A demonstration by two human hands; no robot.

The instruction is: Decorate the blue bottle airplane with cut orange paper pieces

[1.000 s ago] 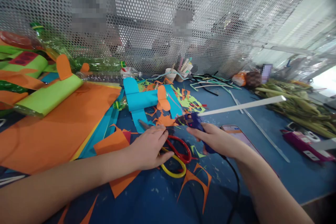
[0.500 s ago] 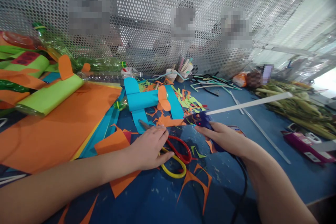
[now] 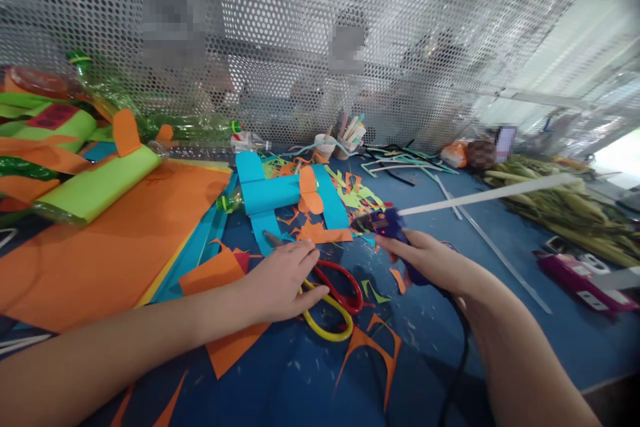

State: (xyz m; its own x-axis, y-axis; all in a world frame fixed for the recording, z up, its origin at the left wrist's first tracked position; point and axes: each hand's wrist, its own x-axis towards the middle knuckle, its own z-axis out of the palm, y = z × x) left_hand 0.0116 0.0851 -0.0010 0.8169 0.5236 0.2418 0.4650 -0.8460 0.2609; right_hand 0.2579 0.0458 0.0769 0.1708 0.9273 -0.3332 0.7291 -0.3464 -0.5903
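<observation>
- One hot-glue gun (image 3: 388,221), gripped by the right hand (image 3: 434,259), its nozzle near the blue paper-wrapped bottle plane (image 3: 273,193).
- Left hand (image 3: 286,281) lies over scissors (image 3: 346,310); whether gripping, cannot tell.

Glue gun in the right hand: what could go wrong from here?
1. The glue gun has its light lit and its nozzle close to an orange scrap and the blue plane; stray glue might mark either.
2. The left hand lies over the scissors, blade tips showing past the fingers, so a careless shift might nick the paper.
3. The cord runs beside the right forearm and might snag.
</observation>
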